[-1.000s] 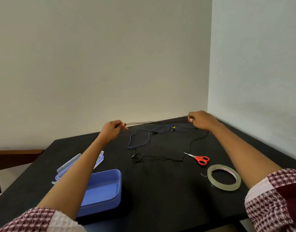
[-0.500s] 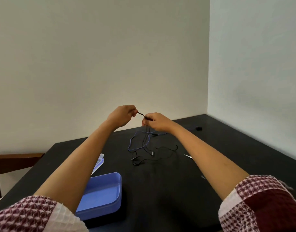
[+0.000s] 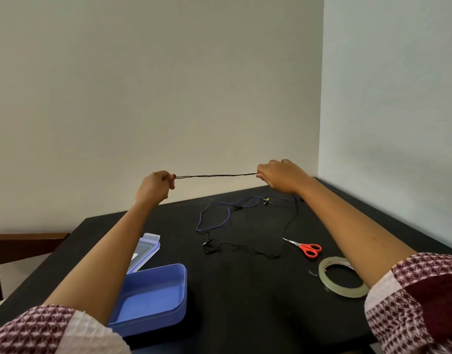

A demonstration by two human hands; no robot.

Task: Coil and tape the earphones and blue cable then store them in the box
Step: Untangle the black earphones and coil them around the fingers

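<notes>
Two strands of the black earphones [image 3: 216, 176] are now being stretched taut between your hands, whereas half a second ago your fists were meeting close together over the loose wire. Your left hand [image 3: 154, 186] is closing in a pinch on one end of the doubled run, and your right hand [image 3: 281, 176] is gripping the other end in a curled fist, both raised above the table [image 3: 245, 302]. That widening is telling you another fold length is being measured out, so the coiling is under way but far from finished: most of the earphone wire is still trailing down from under your right hand and lying slack on the table, ending in a small loop below and between your hands. The blue cable [image 3: 214, 218] is lying untouched just below the stretched span, nearer your right hand. The scissors [image 3: 306, 249] and the tape roll [image 3: 343, 278] are waiting beneath your right forearm, well apart from either grip. The open blue box [image 3: 155, 300] is sitting under your left forearm with its clear lid [image 3: 145, 249] beside it, and nothing is showing inside it yet.
</notes>
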